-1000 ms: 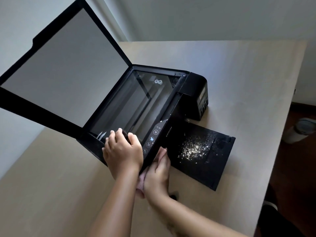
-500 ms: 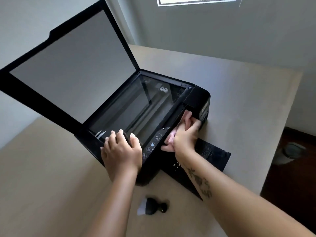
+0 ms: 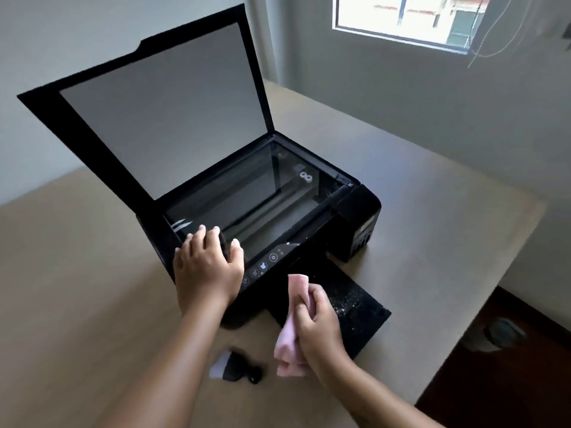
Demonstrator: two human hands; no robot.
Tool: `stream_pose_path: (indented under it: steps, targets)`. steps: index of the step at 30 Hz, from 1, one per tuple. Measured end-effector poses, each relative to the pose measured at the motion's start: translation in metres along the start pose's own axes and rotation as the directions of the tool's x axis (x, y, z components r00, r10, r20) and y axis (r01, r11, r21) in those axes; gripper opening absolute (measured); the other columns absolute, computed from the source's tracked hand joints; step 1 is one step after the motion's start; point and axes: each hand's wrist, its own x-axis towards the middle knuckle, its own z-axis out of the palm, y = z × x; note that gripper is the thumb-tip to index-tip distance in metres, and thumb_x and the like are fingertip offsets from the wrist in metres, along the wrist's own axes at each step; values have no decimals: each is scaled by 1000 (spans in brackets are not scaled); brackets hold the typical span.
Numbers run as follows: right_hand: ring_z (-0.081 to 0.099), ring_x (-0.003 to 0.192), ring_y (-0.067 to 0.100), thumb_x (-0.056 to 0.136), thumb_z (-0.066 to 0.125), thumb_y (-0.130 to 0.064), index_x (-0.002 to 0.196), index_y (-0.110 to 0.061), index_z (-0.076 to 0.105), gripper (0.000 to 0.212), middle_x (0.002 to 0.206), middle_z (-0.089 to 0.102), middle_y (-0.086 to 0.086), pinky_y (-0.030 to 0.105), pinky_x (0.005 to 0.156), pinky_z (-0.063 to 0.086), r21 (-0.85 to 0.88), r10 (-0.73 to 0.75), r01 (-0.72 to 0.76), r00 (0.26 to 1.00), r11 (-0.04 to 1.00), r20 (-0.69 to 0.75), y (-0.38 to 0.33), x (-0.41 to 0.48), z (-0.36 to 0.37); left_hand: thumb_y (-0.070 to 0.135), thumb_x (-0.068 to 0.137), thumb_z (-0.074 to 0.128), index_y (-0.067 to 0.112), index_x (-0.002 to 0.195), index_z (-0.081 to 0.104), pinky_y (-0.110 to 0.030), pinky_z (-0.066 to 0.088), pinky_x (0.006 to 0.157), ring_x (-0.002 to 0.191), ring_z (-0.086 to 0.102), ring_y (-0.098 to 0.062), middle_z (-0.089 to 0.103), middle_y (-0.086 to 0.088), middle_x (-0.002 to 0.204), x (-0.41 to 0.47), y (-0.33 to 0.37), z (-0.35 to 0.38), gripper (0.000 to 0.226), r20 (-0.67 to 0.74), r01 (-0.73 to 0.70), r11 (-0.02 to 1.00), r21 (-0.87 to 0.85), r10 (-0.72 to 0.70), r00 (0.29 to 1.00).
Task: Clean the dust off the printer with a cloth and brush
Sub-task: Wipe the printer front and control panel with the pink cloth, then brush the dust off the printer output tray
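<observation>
A black printer [image 3: 358, 211] stands on the wooden table with its scanner lid [image 3: 160, 106] raised and the glass bed exposed. Its black output tray [image 3: 367, 319] sticks out toward me and carries a thin scatter of white dust. My left hand [image 3: 207, 267] rests flat on the printer's front left corner, fingers spread over the edge of the glass. My right hand [image 3: 318, 329] grips a pink cloth [image 3: 290, 344] just in front of the tray's near edge, lifted off the printer. A small black brush [image 3: 238, 367] with pale bristles lies on the table between my forearms.
The table [image 3: 432, 242] ends at the right, where a dark floor and a blurred grey object [image 3: 500, 333] sit below. A window [image 3: 408, 20] is set in the far wall. The printer's ink tank block [image 3: 366, 230] juts out at its right end.
My right hand has pulled back with the cloth from the printer's front right slot to the near edge of the tray. The tray shows less dust than a second ago. My left hand stays put.
</observation>
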Motion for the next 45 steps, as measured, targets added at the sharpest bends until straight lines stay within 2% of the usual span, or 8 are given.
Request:
stream_pose_path:
  steps: [9, 21, 28, 30, 34, 39, 43, 45]
  targets:
    - [55, 96, -3, 91, 52, -14, 111, -31, 59, 27, 115, 54, -11, 2, 66, 41, -172, -30, 64, 980, 983, 195, -17, 36, -74, 45, 91, 41, 20, 136, 47, -46, 21, 116, 139, 32, -27, 40, -7, 150, -3, 5, -1, 52, 32, 65, 998, 11, -66, 997]
    - [56, 89, 4, 92, 53, -22, 111, -37, 58, 25, 119, 50, -14, 8, 38, 41, -344, -82, 247, 899, 906, 430, -35, 80, -106, 39, 94, 45, 19, 135, 51, -42, 21, 117, 139, 34, -28, 44, -7, 148, -44, 21, -12, 47, 43, 114, 993, -28, -112, 993]
    - [55, 98, 2, 93, 50, -33, 113, -43, 56, 23, 117, 46, -26, 35, 58, 59, -368, -61, 368, 772, 854, 632, -30, 62, -81, 44, 91, 36, 18, 135, 52, -43, 24, 116, 138, 37, -26, 49, -5, 144, -95, 13, -22, 53, -9, 77, 997, 19, -77, 997]
    - [54, 96, 3, 93, 49, -36, 115, -42, 55, 24, 117, 45, -26, 35, 51, 56, -350, -34, 379, 719, 856, 694, -25, 47, -64, 41, 91, 39, 17, 135, 52, -40, 27, 115, 137, 38, -27, 49, -6, 144, -120, -2, -27, 52, -42, 122, 992, 18, -121, 992]
    - [55, 102, 7, 94, 51, -34, 124, -31, 55, 30, 123, 49, -14, 26, 82, 46, -290, -124, 571, 577, 768, 807, -12, 13, -27, 41, 91, 41, 19, 136, 49, -41, 35, 109, 133, 42, -26, 47, -6, 144, -173, -38, -32, 51, -34, 266, 964, 2, -266, 963]
    - [58, 93, 9, 95, 45, -38, 122, -41, 48, 28, 122, 46, -19, 30, 77, 49, -302, -43, 644, 462, 703, 886, 10, -34, 14, 45, 87, 38, 14, 131, 55, -39, 41, 105, 126, 49, -29, 56, -10, 134, -251, -83, -28, 56, 62, 407, 911, 61, -411, 910]
    - [47, 125, 9, 94, 45, -40, 133, -36, 39, 40, 145, 33, -17, 35, 95, 45, -201, 24, 787, 231, 583, 973, 30, -58, 38, 51, 85, 34, 20, 137, 47, -41, 38, 108, 132, 44, -29, 48, -7, 144, -305, -112, -16, 63, 175, 505, 858, 90, -513, 840]
    - [41, 127, 10, 89, 48, -53, 137, -39, 33, 52, 150, 26, -17, 36, 93, 45, -235, 120, 857, 202, 459, 972, 42, -59, 44, 52, 84, 29, 23, 144, 38, -39, 30, 112, 139, 34, -28, 38, -4, 152, -324, -122, -5, 67, 242, 532, 839, 110, -542, 805]
